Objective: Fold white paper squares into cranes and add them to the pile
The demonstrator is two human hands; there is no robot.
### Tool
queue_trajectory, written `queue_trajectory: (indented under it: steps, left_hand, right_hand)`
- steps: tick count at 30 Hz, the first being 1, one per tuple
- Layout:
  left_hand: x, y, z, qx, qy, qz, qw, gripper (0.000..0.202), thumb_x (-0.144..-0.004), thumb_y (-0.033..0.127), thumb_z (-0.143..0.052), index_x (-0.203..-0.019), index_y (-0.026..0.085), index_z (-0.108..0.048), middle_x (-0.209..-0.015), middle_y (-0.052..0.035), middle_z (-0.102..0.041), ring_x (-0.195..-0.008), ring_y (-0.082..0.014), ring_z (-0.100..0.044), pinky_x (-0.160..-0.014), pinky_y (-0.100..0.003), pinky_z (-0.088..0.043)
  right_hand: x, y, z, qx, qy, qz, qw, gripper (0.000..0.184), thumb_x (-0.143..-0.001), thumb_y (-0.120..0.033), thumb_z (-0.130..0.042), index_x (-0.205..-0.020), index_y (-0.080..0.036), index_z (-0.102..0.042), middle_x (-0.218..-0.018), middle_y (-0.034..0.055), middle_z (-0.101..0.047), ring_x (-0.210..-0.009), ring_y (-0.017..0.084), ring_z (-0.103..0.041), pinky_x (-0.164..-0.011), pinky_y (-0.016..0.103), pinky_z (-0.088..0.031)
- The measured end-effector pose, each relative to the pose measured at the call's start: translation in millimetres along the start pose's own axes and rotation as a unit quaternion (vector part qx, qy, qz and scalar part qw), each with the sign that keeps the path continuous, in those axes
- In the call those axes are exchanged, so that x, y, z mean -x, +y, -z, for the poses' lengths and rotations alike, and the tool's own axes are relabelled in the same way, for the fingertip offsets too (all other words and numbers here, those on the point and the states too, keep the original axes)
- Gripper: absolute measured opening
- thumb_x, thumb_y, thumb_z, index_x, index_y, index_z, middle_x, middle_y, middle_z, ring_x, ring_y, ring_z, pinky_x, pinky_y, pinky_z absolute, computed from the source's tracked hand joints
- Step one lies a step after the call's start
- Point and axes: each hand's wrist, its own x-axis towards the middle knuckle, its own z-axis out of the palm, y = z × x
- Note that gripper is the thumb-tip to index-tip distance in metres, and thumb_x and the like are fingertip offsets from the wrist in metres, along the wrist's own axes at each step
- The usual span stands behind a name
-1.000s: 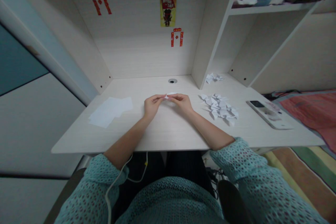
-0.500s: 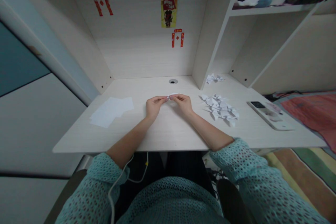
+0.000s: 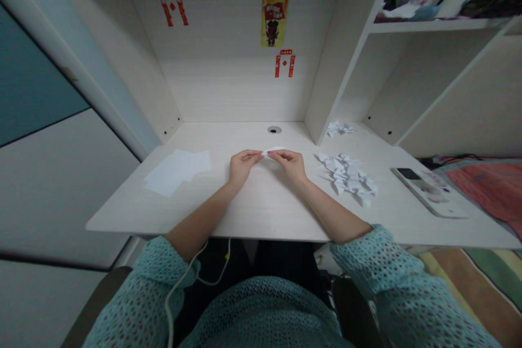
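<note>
Both my hands rest on the pale wooden desk (image 3: 261, 212) near its middle. My left hand (image 3: 241, 165) and my right hand (image 3: 292, 163) pinch a small folded piece of white paper (image 3: 272, 150) between their fingertips, one hand at each end. The fingers of both hands are closed on it. To the right lies a pile of several folded white paper shapes (image 3: 347, 176). A stack of flat white sheets (image 3: 176, 171) lies to the left.
A phone (image 3: 428, 191) lies at the desk's right. A few more folded papers (image 3: 339, 129) sit in the shelf bay behind. A cable hole (image 3: 274, 129) is at the back. A shelf upright (image 3: 326, 92) stands right of centre. A cable hangs below the desk edge.
My hands hold the same pinch on the paper, with only slight finger movement. The camera has shifted a little, so everything sits slightly lower and to the right in the picture.
</note>
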Motion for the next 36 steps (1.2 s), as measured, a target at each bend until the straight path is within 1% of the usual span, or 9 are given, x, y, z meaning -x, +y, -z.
queue_trajectory:
  steps: [8,14,20,22,24,26,27,31,36]
  left_hand:
    - [0.5,4.7,0.1,0.008,0.019,-0.001,1.0,0.02,-0.06,0.029,-0.074,-0.075,0.015,-0.07,-0.081,-0.0061,-0.071,-0.076,-0.0168,-0.065,-0.083,-0.034,-0.05]
    - [1.1,3.9,-1.1,0.0,0.014,0.0,1.0,0.021,-0.06,0.03,-0.074,-0.074,0.015,-0.07,-0.081,-0.0064,-0.071,-0.078,-0.0172,-0.065,-0.084,-0.035,-0.05]
    - [0.8,1.6,-0.2,0.002,0.018,-0.003,1.0,0.022,-0.061,0.031,-0.074,-0.075,0.014,-0.069,-0.083,-0.0066,-0.071,-0.077,-0.0169,-0.065,-0.081,-0.034,-0.051]
    - [2.0,2.0,0.6,0.009,0.011,-0.006,1.0,0.025,-0.063,0.032,-0.073,-0.08,0.015,-0.069,-0.082,-0.0062,-0.071,-0.078,-0.0167,-0.065,-0.081,-0.033,-0.052]
    - [3.5,3.2,1.3,0.011,0.002,-0.012,1.0,0.031,-0.066,0.033,-0.071,-0.092,0.016,-0.069,-0.078,-0.0051,-0.071,-0.078,-0.0166,-0.066,-0.082,-0.033,-0.052]
    - [4.5,4.2,1.6,0.01,-0.004,-0.015,1.0,0.039,-0.068,0.033,-0.07,-0.104,0.017,-0.066,-0.078,-0.0047,-0.071,-0.079,-0.0168,-0.066,-0.084,-0.034,-0.051]
    - [4.6,4.4,1.7,0.011,-0.005,-0.012,1.0,0.04,-0.068,0.033,-0.07,-0.104,0.017,-0.066,-0.08,-0.0052,-0.071,-0.08,-0.0171,-0.066,-0.086,-0.035,-0.051]
    - [2.9,3.1,0.8,0.024,-0.003,0.014,1.0,0.03,-0.065,0.032,-0.072,-0.09,0.015,-0.071,-0.091,-0.0076,-0.071,-0.085,-0.0188,-0.066,-0.09,-0.037,-0.05]
    - [2.8,3.8,-2.2,0.041,0.005,0.04,0.998,0.031,-0.064,0.032,-0.074,-0.09,0.015,-0.072,-0.095,-0.008,-0.071,-0.088,-0.0197,-0.066,-0.093,-0.039,-0.048]
  right_hand:
    - [-2.3,1.5,0.1,-0.004,-0.022,0.015,1.0,0.023,-0.066,-0.04,-0.07,-0.08,-0.022,-0.074,-0.087,0.0045,-0.073,-0.084,0.021,-0.066,-0.082,0.033,-0.048]
    - [-1.6,2.7,-1.4,-0.053,-0.005,-0.03,0.998,0.027,-0.062,-0.04,-0.074,-0.081,-0.021,-0.074,-0.085,0.0053,-0.073,-0.079,0.02,-0.067,-0.08,0.035,-0.051]
    - [-2.1,7.2,-3.3,-0.073,-0.012,-0.039,0.996,0.036,-0.063,-0.038,-0.073,-0.095,-0.022,-0.071,-0.087,0.0055,-0.073,-0.079,0.019,-0.068,-0.082,0.035,-0.049]
    - [-2.1,8.0,-3.8,-0.063,-0.014,-0.034,0.997,0.036,-0.064,-0.037,-0.073,-0.096,-0.022,-0.071,-0.093,0.0061,-0.072,-0.085,0.02,-0.067,-0.085,0.035,-0.048]
    - [-1.7,7.9,-4.4,-0.045,-0.014,-0.027,0.999,0.032,-0.064,-0.037,-0.073,-0.093,-0.022,-0.072,-0.098,0.0062,-0.071,-0.091,0.021,-0.066,-0.088,0.035,-0.047]
    - [-0.9,7.4,-4.9,-0.03,-0.013,-0.02,0.999,0.03,-0.065,-0.038,-0.072,-0.091,-0.023,-0.072,-0.099,0.0057,-0.071,-0.093,0.021,-0.065,-0.088,0.035,-0.047]
    - [-0.5,7.1,-5.0,-0.025,-0.011,-0.017,0.999,0.029,-0.066,-0.039,-0.071,-0.09,-0.023,-0.073,-0.098,0.0054,-0.071,-0.093,0.021,-0.065,-0.088,0.035,-0.047]
    - [0.3,6.0,-4.5,-0.014,0.002,-0.002,1.0,0.027,-0.067,-0.04,-0.07,-0.088,-0.023,-0.073,-0.096,0.0049,-0.072,-0.09,0.021,-0.066,-0.086,0.035,-0.048]
    - [0.4,5.4,-3.3,-0.001,0.01,0.003,1.0,0.025,-0.068,-0.04,-0.069,-0.086,-0.023,-0.074,-0.092,0.0046,-0.072,-0.086,0.021,-0.066,-0.083,0.034,-0.049]
